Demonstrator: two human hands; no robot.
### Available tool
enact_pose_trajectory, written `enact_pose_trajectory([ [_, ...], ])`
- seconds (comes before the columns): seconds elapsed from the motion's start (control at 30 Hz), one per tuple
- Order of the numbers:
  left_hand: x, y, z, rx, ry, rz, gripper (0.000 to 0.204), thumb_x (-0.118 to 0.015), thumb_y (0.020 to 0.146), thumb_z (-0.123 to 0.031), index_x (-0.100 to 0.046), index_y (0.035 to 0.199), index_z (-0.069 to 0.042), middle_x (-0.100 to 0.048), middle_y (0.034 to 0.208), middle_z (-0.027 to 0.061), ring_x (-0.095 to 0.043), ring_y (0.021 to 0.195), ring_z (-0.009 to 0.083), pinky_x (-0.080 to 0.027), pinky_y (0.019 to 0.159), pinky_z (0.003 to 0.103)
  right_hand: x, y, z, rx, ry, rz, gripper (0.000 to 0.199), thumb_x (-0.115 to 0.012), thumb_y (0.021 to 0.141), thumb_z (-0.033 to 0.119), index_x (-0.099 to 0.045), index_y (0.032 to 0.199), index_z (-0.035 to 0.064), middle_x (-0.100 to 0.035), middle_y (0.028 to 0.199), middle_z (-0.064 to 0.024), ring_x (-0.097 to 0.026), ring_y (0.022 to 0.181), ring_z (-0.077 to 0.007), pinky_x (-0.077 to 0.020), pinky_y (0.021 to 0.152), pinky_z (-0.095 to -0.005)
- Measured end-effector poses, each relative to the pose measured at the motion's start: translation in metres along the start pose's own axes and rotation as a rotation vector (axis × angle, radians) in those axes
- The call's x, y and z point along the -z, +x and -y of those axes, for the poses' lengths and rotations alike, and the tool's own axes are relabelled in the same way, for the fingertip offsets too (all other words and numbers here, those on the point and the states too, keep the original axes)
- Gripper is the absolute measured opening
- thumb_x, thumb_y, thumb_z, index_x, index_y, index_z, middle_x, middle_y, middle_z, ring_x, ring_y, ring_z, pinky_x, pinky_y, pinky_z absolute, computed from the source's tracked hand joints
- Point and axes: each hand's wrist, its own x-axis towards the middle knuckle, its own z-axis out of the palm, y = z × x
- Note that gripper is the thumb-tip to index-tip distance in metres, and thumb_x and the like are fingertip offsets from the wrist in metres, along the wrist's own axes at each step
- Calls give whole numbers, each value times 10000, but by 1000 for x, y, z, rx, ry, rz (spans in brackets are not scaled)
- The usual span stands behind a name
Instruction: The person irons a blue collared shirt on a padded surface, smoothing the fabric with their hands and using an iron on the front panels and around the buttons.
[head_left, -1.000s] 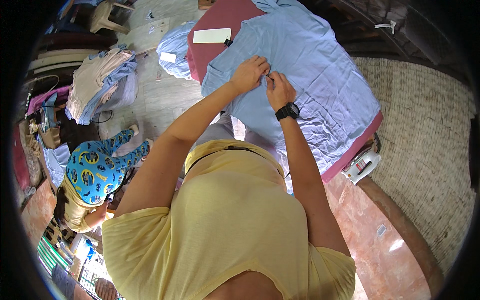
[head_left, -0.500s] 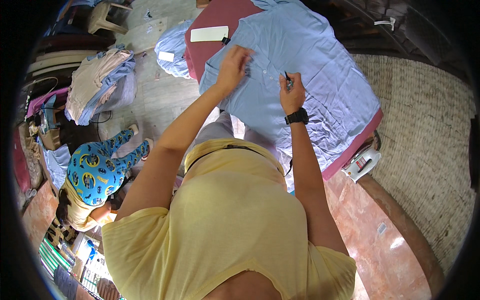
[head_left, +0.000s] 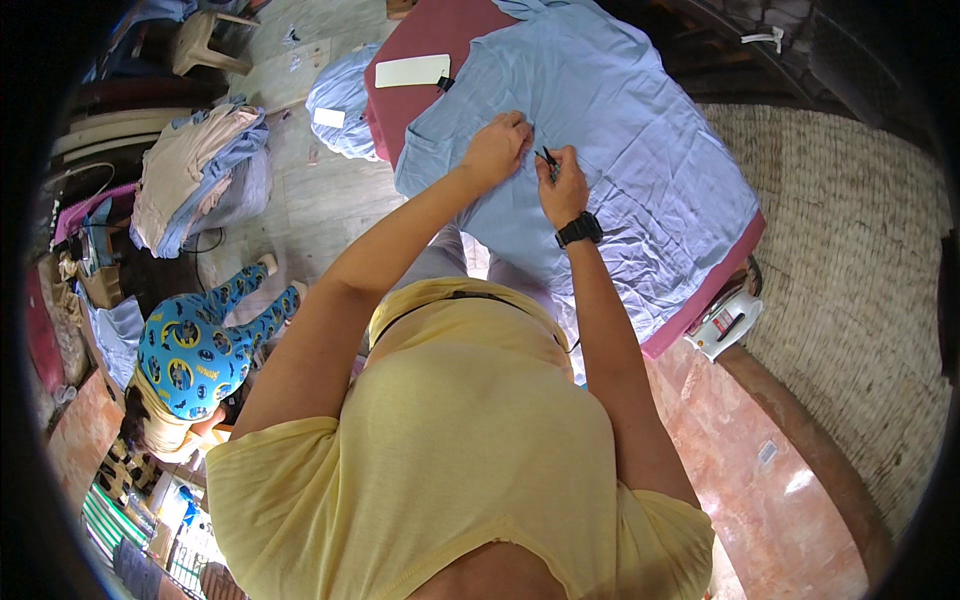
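A light blue buttoned shirt (head_left: 620,130) is spread over a maroon-covered table (head_left: 420,32). My left hand (head_left: 497,150) lies on the shirt near its button front, fingers drawn together in a pinch on the cloth. Close to its right, my right hand (head_left: 564,190) is closed around small dark thread snips (head_left: 549,160). Their pointed tip shows above the fingers and is aimed toward my left fingertips. A black watch (head_left: 579,230) is on my right wrist. The pinched bit of cloth is mostly hidden by my left fingers.
A white card (head_left: 412,71) and a black clip (head_left: 446,85) lie by the collar side. An iron (head_left: 725,325) stands beside the table's right corner. Folded clothes (head_left: 200,170) are piled at left. Another person (head_left: 190,355) bends over at lower left, near a plastic chair (head_left: 212,42).
My left hand has moved right and slightly nearer across the shirt. My right hand, with the snips, has shifted left toward it, so the two are closer together.
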Motion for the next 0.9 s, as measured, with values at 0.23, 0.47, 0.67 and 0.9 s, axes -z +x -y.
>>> enact_pose_trajectory([
  [0.23, -2, 0, 9, -47, 6, -7, 131, -604, 753, 5, -575, 880, -7, -571, 935, 147, -565, 938, 351, -467, 821, 420, 5, 4, 5, 37, -41, 46, 247, -646, 876, 253, -508, 984, 79, -658, 851, -136, -652, 800, -349, -494, 680, -454],
  [0.47, -2, -1, 13, -127, -48, -59, 166, -591, 728, 49, -561, 880, -12, -542, 943, 148, -523, 950, 340, -438, 862, 400, 3, 10, 9, 198, -155, 87, 161, -595, 891, 215, -504, 944, 93, -621, 885, -121, -627, 746, -380, -479, 630, -487],
  [0.67, 1, -2, 13, -178, -27, -63, 158, -581, 740, 51, -554, 875, -25, -519, 949, 140, -518, 943, 338, -440, 852, 396, 5, 15, 11, 239, -185, 104, 134, -571, 900, 205, -497, 928, 97, -604, 878, -125, -615, 728, -391, -468, 611, -505],
  [0.9, 0, -1, 10, -106, -16, -75, 121, -580, 748, 15, -535, 851, -31, -502, 922, 130, -522, 932, 327, -445, 802, 404, 4, 16, 13, 229, -155, 99, 139, -592, 881, 195, -504, 930, 99, -603, 881, -124, -619, 773, -379, -471, 626, -498],
])
